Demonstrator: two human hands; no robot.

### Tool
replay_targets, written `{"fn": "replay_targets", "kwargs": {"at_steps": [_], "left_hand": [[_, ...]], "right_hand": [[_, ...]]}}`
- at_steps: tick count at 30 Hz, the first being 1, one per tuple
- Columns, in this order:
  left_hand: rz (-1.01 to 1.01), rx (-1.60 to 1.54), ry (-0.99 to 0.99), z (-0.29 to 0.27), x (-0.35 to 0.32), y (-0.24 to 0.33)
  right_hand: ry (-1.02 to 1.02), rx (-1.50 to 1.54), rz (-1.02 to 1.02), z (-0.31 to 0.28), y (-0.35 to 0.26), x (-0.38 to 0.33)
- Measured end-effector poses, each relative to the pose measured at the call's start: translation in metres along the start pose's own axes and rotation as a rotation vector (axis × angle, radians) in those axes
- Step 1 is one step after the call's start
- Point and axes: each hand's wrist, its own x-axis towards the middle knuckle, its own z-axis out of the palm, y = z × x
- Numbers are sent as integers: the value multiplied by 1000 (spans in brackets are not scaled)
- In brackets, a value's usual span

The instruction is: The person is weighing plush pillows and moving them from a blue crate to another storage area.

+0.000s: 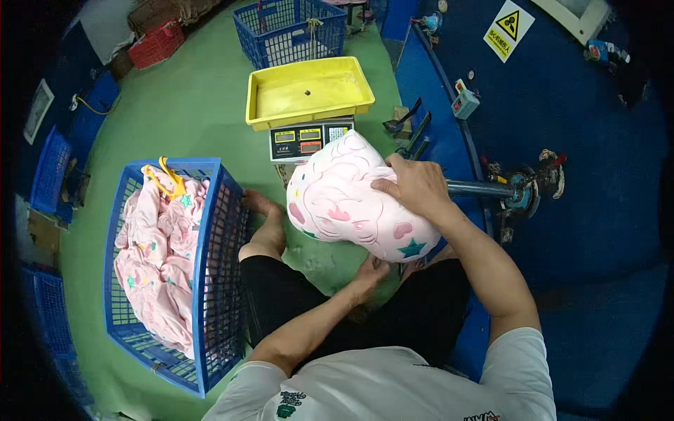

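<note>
A puffed-up pale pink plush cushion with an embroidered face, hearts and green stars is in front of me. My right hand grips its upper right side, thumb and fingers pressed into the fabric. Below, my left hand is closed at the cushion's lower edge, some fingers hidden behind it. A metal pipe reaches from the blue machine on the right toward the cushion, passing behind my right wrist; where it ends is hidden.
Limp pink covers and a yellow strap fill a blue crate at my left. Ahead, a yellow tray sits on a digital scale; behind it stands another blue crate. A control box juts from the blue machine.
</note>
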Motion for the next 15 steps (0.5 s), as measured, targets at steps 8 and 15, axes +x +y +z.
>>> {"fn": "replay_targets", "kwargs": {"at_steps": [8,15], "left_hand": [[194,-451,124,10,-3,110],[382,-65,133,-3,7,216]], "right_hand": [[142,30,52,12,10,-7],[262,69,209,18,8,-5]]}}
